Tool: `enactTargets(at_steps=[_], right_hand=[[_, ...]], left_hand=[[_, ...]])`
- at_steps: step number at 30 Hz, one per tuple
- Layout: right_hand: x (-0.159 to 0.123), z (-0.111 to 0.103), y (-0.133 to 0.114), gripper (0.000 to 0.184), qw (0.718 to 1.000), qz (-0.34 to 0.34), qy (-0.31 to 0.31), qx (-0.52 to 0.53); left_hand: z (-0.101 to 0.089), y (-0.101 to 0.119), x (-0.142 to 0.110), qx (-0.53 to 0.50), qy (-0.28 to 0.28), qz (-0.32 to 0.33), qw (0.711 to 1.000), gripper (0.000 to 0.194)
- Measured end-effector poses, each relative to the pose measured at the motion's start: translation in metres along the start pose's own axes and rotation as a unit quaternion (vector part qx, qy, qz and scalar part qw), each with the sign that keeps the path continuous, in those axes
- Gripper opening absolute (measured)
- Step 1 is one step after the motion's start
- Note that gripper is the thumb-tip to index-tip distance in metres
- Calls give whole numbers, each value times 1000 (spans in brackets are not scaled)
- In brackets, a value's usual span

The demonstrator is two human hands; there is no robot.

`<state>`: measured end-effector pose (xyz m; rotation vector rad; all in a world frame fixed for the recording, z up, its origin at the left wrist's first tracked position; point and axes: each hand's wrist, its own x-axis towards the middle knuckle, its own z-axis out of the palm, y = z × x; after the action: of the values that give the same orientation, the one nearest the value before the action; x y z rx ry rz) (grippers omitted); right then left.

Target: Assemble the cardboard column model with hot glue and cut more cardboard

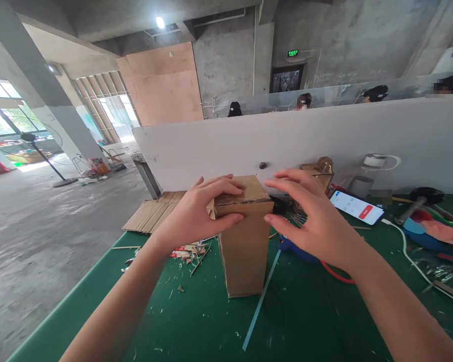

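A tall, closed cardboard box (pixel 247 251) stands upright on the green table (pixel 196 327), in front of me. My left hand (pixel 202 208) is at its upper left corner, fingers over the top and thumb against the front face. On the other side, my right hand (pixel 309 216) has its fingers spread and bent, with the tips by the upper right edge. Its thumb tip is close to the front right edge; whether it touches cannot be made out. A light blue strip (pixel 262 301) lies beside the base of the box.
Flat cardboard (pixel 154 213) and wood scraps (pixel 189 251) lie to the left. On the right are a lit phone (pixel 357 207), a white cable (pixel 407 249) and a blue tape-like item (pixel 298 250). A white partition (pixel 219 146) rises behind, with several people beyond it.
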<state>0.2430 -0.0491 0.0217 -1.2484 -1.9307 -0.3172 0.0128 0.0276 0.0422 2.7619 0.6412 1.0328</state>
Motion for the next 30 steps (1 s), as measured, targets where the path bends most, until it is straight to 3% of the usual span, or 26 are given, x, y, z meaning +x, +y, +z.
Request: enactTargets(at_steps=[5,15,30], right_hand=[[11,10,-2,26,996,-73,20,-56],[12,7,-1,15,991,-93,29,-91],[13,11,3,15,988,-110,49,-92]], left_hand=[[-2,-1,1,52,1,19,998,30],[-5,6,6,75,-33,44,996,32],[0,-1,9,-35,-20,83,996,27]])
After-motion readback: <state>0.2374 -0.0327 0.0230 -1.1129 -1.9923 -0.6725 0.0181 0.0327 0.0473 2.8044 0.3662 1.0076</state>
